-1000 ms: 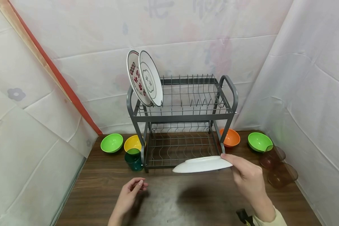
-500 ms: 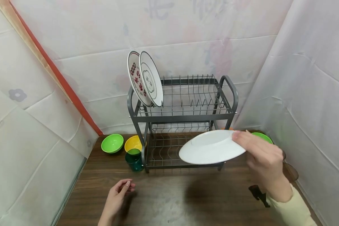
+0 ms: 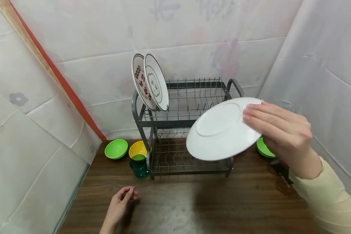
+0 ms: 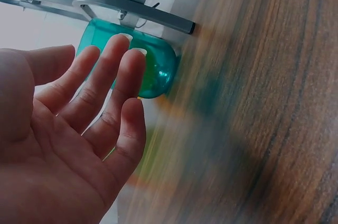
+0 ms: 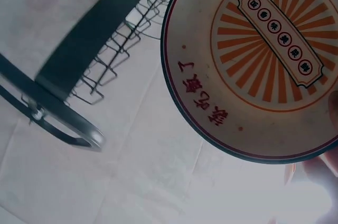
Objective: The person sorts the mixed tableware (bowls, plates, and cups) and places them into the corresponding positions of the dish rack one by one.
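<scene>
The right hand (image 3: 283,135) pinches the rim of a plate (image 3: 219,130), holding it tilted in the air before the right part of the two-tier dish rack (image 3: 169,123), its white underside toward the head camera. In the right wrist view the plate's face (image 5: 222,76) shows orange rays and red characters. Two plates, one with red characters (image 3: 140,78) and one with a thin dark rim (image 3: 158,83), stand upright at the upper tier's left end. Low over the table, the left hand (image 3: 118,206) holds nothing, fingers loosely bent, near a teal cup (image 3: 138,167).
Left of the rack are a green bowl (image 3: 116,149) and a yellow bowl (image 3: 137,149). Another green bowl (image 3: 264,149) and brown cups (image 3: 284,185) are at the right, partly behind the right hand and sleeve. White cloth (image 3: 111,32) hangs around the table.
The right hand has lifted the plate up and to the right, turning its underside more toward the head camera. The left hand has drawn back slightly to the left.
</scene>
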The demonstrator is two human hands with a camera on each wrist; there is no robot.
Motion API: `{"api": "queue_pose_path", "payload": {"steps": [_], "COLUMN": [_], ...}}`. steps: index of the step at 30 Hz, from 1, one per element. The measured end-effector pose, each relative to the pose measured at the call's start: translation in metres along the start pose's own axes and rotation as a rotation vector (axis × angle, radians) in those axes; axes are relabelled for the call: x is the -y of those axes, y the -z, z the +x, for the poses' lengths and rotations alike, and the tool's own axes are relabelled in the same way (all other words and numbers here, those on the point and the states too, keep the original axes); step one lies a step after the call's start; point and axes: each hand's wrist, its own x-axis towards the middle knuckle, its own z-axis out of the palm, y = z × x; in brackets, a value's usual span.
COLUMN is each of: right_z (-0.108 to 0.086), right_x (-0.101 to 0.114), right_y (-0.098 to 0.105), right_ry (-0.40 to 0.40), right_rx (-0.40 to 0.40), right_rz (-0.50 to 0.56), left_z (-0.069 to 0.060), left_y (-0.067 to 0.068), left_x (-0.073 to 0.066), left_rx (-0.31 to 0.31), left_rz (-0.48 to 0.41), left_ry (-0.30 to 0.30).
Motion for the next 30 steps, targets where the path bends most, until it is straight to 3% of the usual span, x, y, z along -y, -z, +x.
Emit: {"api": "queue_pose_path", "payload": {"steps": [9, 14, 21, 25, 30], "right_z": [0.026, 0.033, 0.036, 0.038, 0.037], "right_x": [-0.02, -0.039, -0.07, -0.081, -0.088], "right_y": [-0.018, -0.03, -0.057, -0.074, -0.097], "right_ry": [0.02, 0.021, 0.085, 0.161, 0.27], "right_rx": [-0.012, 0.04, 0.196, 0.314, 0.394], "right_rz": [-0.001, -0.027, -0.052, -0.11, -0.2], "left_z": [0.002, 0.0, -0.002, -0.001, -0.001], "left_y": [-0.015, -0.032, -0.051, -0.062, -0.077], "left_x": [-0.006, -0.007, -0.006, -0.006, -0.009], "left_rx": [0.034, 0.105, 0.197, 0.247, 0.329], "left_rz": [-0.031, -0.098, -0.114, -0.097, -0.095], "left_ry": [0.007, -0.015, -0.022, -0.03, -0.065]}}
